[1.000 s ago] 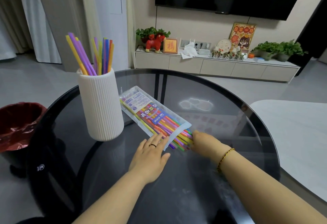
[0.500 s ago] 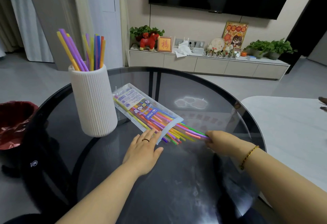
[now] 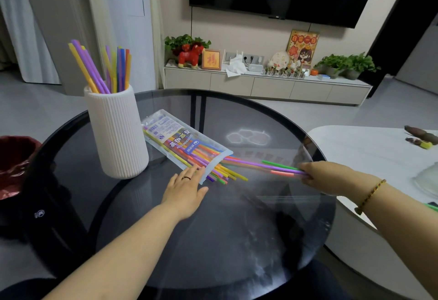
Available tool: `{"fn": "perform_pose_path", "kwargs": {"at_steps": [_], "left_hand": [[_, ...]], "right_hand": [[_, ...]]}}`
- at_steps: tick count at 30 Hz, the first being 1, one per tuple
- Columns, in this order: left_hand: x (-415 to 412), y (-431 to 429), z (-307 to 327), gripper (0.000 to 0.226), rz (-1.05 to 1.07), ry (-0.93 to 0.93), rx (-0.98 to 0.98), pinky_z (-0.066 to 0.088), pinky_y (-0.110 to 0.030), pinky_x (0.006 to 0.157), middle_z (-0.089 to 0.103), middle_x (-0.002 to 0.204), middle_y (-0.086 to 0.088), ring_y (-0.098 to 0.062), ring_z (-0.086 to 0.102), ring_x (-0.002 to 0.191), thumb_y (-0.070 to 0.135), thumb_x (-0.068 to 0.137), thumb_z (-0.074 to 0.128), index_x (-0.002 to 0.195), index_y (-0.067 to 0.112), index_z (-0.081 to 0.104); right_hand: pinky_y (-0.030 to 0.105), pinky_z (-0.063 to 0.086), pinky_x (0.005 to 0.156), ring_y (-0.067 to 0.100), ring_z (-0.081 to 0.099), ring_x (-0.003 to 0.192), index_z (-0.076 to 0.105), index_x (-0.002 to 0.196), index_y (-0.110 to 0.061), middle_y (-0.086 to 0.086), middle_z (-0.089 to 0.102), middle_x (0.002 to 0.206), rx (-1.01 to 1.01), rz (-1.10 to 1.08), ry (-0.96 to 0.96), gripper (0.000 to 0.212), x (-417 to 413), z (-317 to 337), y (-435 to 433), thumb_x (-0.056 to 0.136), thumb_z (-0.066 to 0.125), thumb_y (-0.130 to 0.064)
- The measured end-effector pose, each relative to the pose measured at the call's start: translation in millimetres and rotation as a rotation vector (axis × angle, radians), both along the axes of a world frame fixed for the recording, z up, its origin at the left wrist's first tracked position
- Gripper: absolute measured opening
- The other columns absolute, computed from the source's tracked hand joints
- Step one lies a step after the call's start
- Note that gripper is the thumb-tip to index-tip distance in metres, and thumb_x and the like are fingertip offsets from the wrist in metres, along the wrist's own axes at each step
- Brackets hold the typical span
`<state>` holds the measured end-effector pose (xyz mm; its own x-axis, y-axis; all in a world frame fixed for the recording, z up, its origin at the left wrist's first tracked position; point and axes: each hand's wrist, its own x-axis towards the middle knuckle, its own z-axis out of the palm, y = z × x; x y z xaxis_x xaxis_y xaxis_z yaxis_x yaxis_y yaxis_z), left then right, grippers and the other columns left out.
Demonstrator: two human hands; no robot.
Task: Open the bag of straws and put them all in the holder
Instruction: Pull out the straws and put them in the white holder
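A clear plastic bag of coloured straws [image 3: 182,142] lies on the round dark glass table [image 3: 260,216], its open end toward me. My left hand [image 3: 186,187] lies flat with its fingertips pressing the bag's open edge. My right hand [image 3: 324,176] is shut on the ends of a few straws [image 3: 267,166], purple, green and pink, drawn most of the way out to the right. More straw ends [image 3: 225,174] poke from the opening. A white ribbed holder [image 3: 116,134] stands left of the bag with several straws [image 3: 104,70] upright in it.
A bin with a dark red liner [image 3: 16,164] stands at the table's left. A white table [image 3: 379,157] with small items lies to the right. A low TV cabinet [image 3: 265,84] with plants and ornaments runs along the far wall.
My right hand has moved right, pulling a few straws further out of the bag. My left hand has stayed on the bag's open end.
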<state>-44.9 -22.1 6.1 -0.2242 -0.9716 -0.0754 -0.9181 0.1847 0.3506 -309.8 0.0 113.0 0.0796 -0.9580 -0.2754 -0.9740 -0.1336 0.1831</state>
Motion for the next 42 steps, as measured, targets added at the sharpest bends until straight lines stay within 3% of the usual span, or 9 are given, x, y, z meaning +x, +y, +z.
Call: {"fn": "perform_pose_path", "kwargs": {"at_steps": [9,17,23,28,32,35,37,39,42], "left_hand": [[-1,-5,2,0.055,0.022,0.007,0.028,0.004,-0.038,0.116,0.003,0.156,0.0,-0.018,0.002,0.143,0.033,0.096,0.029,0.143,0.021,0.005],[-6,-5,10,0.053,0.057,0.078,0.051,0.011,-0.039,0.114,0.009,0.155,-0.002,-0.022,0.01,0.142,0.028,0.096,0.03,0.143,0.019,0.008],[3,8,38,0.047,0.314,0.652,-0.199,0.039,-0.035,0.093,0.046,0.132,-0.015,-0.031,0.044,0.115,-0.005,0.085,0.031,0.126,0.014,0.043],[21,44,79,0.029,0.386,1.023,-0.692,0.033,-0.001,0.069,0.055,0.099,-0.006,-0.012,0.05,0.089,-0.004,0.083,0.032,0.098,0.001,0.057],[32,67,102,0.046,-0.013,0.638,-0.77,0.029,-0.008,0.088,0.057,0.104,-0.002,-0.004,0.049,0.096,0.038,0.081,0.041,0.106,0.002,0.058],[30,65,93,0.082,-0.147,0.06,-0.501,0.01,-0.021,0.104,0.041,0.14,0.0,-0.017,0.032,0.128,0.054,0.073,0.058,0.138,0.019,0.024],[30,60,78,0.092,-0.121,-0.163,-0.334,0.013,-0.028,0.109,0.032,0.146,-0.002,-0.021,0.031,0.131,0.05,0.075,0.059,0.142,0.022,0.003],[39,55,64,0.085,-0.067,-0.269,-0.214,0.029,-0.034,0.104,0.036,0.144,-0.006,-0.024,0.039,0.126,0.043,0.081,0.056,0.142,0.02,0.002],[60,52,50,0.051,0.008,-0.349,-0.135,0.039,-0.036,0.093,0.048,0.133,-0.006,-0.024,0.044,0.12,0.031,0.088,0.047,0.134,0.017,0.03]], "right_hand": [[0.014,0.026,0.048,0.018,0.043,0.077,0.047,0.118,-0.021,-0.001,0.048,0.085,-0.052,0.035,0.133,0.027,-25,14,20,0.096,0.036,-0.028],[0.024,0.036,0.072,0.02,0.056,0.093,0.046,0.108,-0.026,0.001,0.062,0.112,-0.106,0.003,0.336,0.018,-45,62,36,0.096,0.034,-0.03],[0.022,0.03,0.059,0.017,0.039,0.077,0.036,0.089,-0.027,0.0,0.05,0.088,-0.178,0.069,0.246,0.007,-16,71,33,0.095,0.037,-0.03],[0.02,0.03,0.053,0.013,0.042,0.059,0.05,0.1,-0.025,-0.006,0.042,0.066,-0.164,0.174,0.161,0.012,19,57,10,0.095,0.039,-0.027],[0.031,0.043,0.076,0.027,0.056,0.089,0.051,0.117,-0.017,0.006,0.064,0.103,-0.163,0.267,0.144,0.026,61,35,-1,0.095,0.039,-0.026],[0.033,0.046,0.085,0.029,0.057,0.105,0.051,0.119,-0.014,0.01,0.061,0.118,-0.108,0.316,0.093,0.029,93,13,-3,0.095,0.04,-0.027],[0.032,0.044,0.088,0.029,0.055,0.11,0.05,0.122,-0.015,0.01,0.058,0.123,-0.058,0.343,0.025,0.032,114,-1,-2,0.094,0.041,-0.028],[0.032,0.043,0.089,0.029,0.053,0.111,0.049,0.123,-0.016,0.01,0.057,0.124,-0.009,0.364,-0.051,0.032,133,-14,1,0.094,0.042,-0.027],[0.029,0.04,0.079,0.028,0.055,0.106,0.053,0.116,-0.013,0.011,0.06,0.118,0.032,0.397,-0.145,0.028,151,-33,4,0.093,0.042,-0.026]]}}
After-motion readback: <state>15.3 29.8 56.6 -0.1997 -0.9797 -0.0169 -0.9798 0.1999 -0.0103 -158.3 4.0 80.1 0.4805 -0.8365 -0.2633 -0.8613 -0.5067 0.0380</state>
